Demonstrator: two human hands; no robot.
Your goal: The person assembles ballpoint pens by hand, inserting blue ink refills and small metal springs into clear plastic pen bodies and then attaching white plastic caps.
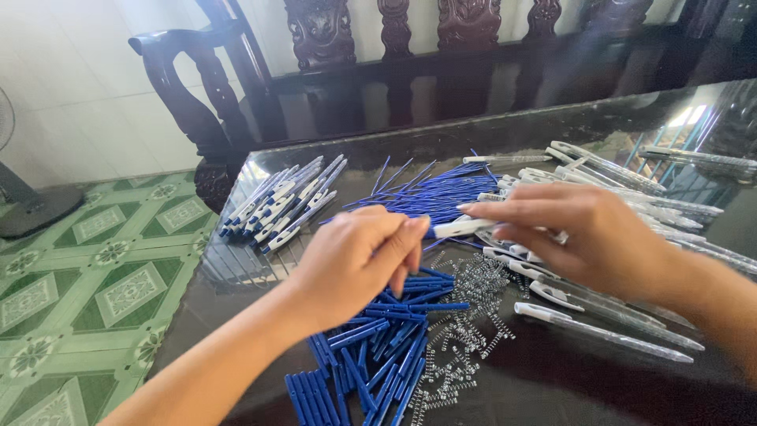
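Head camera is looking down on pen assembly at the joining step, by my judgement: both hands are meeting over the middle of the dark tabletop (pixel 552 371). Nearest, below the left hand (pixel 359 260), blue pen sections (pixel 371 355) are lying in a loose heap, with small metal springs (pixel 465 315) scattered just beside them, under the gap between the hands. The left grip is closing its fingertips on one end of a white-tipped pen piece (pixel 461 227); the right hand (pixel 583 237) is pinching the other end, so the piece is bridging the two grips. Next, the parts probably need pushing together in line. Clear pen barrels (pixel 607 331) are lying beneath and beyond the right grip. Farther off, blue refills (pixel 430 193) are fanning out, and finished pens (pixel 284 205) are resting beyond the left grip.
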